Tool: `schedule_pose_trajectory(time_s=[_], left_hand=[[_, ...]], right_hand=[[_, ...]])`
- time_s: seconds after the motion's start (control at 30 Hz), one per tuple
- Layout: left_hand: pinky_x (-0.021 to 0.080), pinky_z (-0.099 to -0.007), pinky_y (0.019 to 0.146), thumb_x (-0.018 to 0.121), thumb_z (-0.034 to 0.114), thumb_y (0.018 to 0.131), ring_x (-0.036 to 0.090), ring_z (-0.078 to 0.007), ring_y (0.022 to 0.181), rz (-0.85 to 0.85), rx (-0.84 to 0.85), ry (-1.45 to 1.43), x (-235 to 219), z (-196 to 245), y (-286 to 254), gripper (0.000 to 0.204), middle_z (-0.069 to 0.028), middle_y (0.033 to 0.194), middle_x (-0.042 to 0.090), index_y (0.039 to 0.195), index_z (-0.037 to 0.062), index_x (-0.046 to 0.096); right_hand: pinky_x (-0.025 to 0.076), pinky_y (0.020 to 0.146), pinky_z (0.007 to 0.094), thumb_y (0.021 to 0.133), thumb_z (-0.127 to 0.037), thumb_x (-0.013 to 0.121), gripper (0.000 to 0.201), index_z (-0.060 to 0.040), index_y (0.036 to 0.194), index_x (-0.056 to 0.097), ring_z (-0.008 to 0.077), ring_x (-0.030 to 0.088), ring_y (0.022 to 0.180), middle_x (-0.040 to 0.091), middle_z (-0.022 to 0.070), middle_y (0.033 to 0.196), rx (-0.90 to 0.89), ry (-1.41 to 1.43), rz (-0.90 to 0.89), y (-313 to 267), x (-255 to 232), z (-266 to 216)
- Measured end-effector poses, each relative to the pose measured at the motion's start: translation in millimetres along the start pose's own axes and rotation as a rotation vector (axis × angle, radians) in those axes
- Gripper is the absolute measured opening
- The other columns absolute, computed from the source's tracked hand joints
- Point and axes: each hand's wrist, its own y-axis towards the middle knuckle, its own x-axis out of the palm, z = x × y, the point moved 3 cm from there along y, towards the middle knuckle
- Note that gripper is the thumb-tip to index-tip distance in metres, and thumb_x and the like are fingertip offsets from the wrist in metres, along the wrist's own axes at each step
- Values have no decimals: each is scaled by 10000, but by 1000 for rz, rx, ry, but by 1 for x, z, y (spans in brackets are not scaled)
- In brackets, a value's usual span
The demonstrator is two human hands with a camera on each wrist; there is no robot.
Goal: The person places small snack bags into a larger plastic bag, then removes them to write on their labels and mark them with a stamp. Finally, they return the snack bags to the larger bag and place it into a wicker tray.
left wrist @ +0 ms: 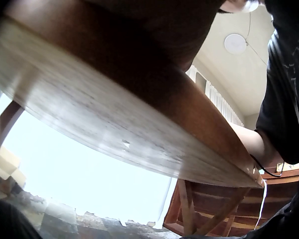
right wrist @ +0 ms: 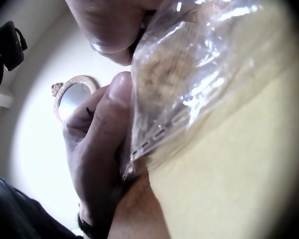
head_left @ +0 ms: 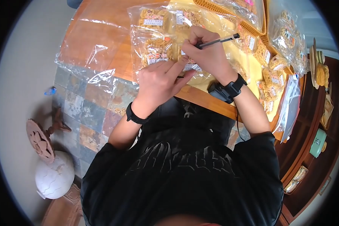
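Observation:
A black pen (head_left: 224, 39) is gripped in the right hand (head_left: 209, 52), its back end pointing out to the right. Under both hands lies a clear plastic bag (head_left: 136, 45) holding several packets of golden-brown snacks (head_left: 154, 19) with white labels. The left hand (head_left: 158, 81) holds the bag's near edge, index finger stretched toward a label beside the right hand's fingers. A short dark piece (head_left: 180, 77) shows between its thumb and fingers. In the right wrist view, the left thumb (right wrist: 120, 89) lies against the clear film near a dashed seam. The pen's writing tip is hidden.
An empty-looking clear plastic sheet (head_left: 98, 56) hangs over the wooden table's (head_left: 113, 32) left edge. Woven baskets (head_left: 265, 41) and more snack packets (head_left: 271, 81) stand to the right on yellow paper (head_left: 254, 81). A black device (head_left: 218, 92) sits by the right wrist.

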Motion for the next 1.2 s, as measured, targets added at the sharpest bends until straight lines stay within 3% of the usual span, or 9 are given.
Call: schedule_pose_trajectory(time_s=[0.23,0.37,0.43,0.57,0.63,0.97,1.07,1.13,1.2], left_hand=[[425,-308,456,872,218,723,567,-179,487,-7,-4,-5,-1,0,1,325,-13,576,556,995,95,744],[421,-310,450,822,323,779,566,-176,509,-20,-11,16,1,-1,-1,333,8,606,553,1033,126,737],[420,-309,449,822,323,778,566,-176,508,-22,-16,18,1,-1,-2,328,7,605,553,1029,129,737],[422,-309,448,823,324,779,566,-177,504,-20,-17,17,0,-1,-1,314,4,600,550,1010,131,733],[423,-310,447,823,325,779,566,-178,501,-26,-18,20,0,0,0,311,3,598,549,1004,130,732],[432,-317,447,825,317,780,574,-189,499,-24,-24,9,-1,0,0,310,-4,593,560,1001,122,730],[429,-318,444,824,317,781,571,-188,496,-28,-27,9,0,0,-1,310,-4,590,556,1002,121,731],[428,-318,443,823,316,782,570,-188,494,-27,-29,10,0,-1,-1,308,-4,588,554,1002,121,731],[424,-317,438,825,322,780,565,-184,488,-15,-22,11,0,-1,-1,315,0,583,546,1009,126,733]], right_hand=[[389,485,271,821,-42,641,257,-34,704,412,60,459,555,416,-3,591,-49,-34,13,0,-4,-4],[384,481,269,820,-37,643,264,-36,702,407,57,454,554,416,-5,591,-53,-22,18,0,-2,-4],[340,516,215,830,20,642,296,-59,704,387,12,373,599,390,-55,636,-11,21,9,-1,0,-6],[321,515,216,831,16,642,283,-63,700,404,12,359,604,394,-61,637,-38,35,4,0,-1,-1],[369,482,257,818,-39,651,282,-44,697,396,43,425,564,402,-12,592,-58,33,53,0,-4,-6],[373,482,260,827,-50,647,283,-40,692,399,51,431,553,407,-9,585,-52,-21,50,-1,-4,-5],[299,512,226,835,8,638,284,-63,695,401,14,344,604,375,-64,631,-58,-37,57,-1,-4,-5],[363,482,273,812,-55,652,272,-34,690,410,66,410,545,402,2,582,-65,-99,54,0,-4,-2],[355,484,277,808,-58,653,270,-33,692,411,69,397,547,398,2,582,-56,-65,57,0,-4,-2]])
